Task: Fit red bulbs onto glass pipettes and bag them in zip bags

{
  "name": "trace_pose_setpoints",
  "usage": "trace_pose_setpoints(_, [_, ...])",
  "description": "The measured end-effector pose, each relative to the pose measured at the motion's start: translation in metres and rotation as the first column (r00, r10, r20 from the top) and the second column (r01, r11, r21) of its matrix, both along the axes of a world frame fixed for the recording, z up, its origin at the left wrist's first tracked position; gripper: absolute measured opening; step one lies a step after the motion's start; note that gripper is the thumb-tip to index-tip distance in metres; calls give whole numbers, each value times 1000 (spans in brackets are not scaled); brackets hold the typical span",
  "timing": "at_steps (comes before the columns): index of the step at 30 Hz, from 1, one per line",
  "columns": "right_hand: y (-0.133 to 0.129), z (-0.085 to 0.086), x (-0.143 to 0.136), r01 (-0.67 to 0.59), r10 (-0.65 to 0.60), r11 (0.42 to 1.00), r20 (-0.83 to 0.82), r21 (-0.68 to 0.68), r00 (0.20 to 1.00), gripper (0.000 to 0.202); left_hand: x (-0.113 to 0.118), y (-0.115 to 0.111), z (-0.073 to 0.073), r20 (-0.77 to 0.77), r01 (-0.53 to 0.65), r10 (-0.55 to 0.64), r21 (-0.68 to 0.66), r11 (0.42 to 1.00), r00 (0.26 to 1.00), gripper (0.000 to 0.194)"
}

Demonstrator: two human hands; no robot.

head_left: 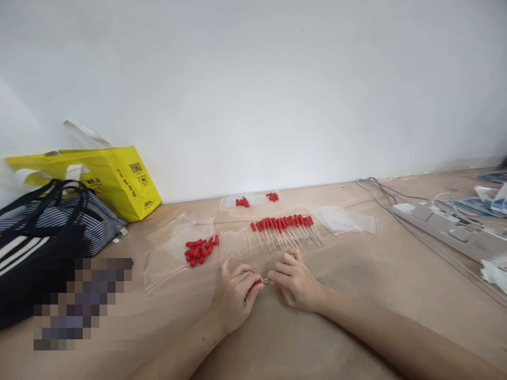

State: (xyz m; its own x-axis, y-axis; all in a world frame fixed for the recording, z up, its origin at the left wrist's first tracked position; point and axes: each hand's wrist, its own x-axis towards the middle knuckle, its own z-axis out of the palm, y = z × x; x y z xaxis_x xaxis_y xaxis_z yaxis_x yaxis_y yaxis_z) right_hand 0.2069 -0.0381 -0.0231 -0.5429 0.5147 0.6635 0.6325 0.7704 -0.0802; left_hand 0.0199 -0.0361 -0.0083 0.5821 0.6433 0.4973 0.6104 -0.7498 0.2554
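Observation:
Between finger and thumb, my left hand pinches a red rubber bulb. My right hand grips a clear dropper tube, whose end meets the bulb; how far it sits inside is hidden by my fingers. Just beyond my hands lies a row of droppers with red bulbs on their tubes. Left of that row, several bare clear tubes lie side by side. A pile of loose red bulbs rests farther left, partly over a clear zip bag.
Clear zip bags lie left, and another bag right. At the back, a bag holds more red bulbs and tubes. A yellow bag and black bag stand left. A power strip with cables is right.

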Motion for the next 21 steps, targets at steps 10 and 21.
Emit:
trace_pose_setpoints(10, [7, 3, 9, 19, -21, 998, -31, -60, 999, 17, -12, 8, 11, -63, -41, 45, 74, 996, 997, 15])
trace_pose_setpoints(21, [5, 0, 7, 121, -117, 989, 51, -85, 992, 15, -23, 17, 10, -88, -89, 96, 79, 993, 992, 19])
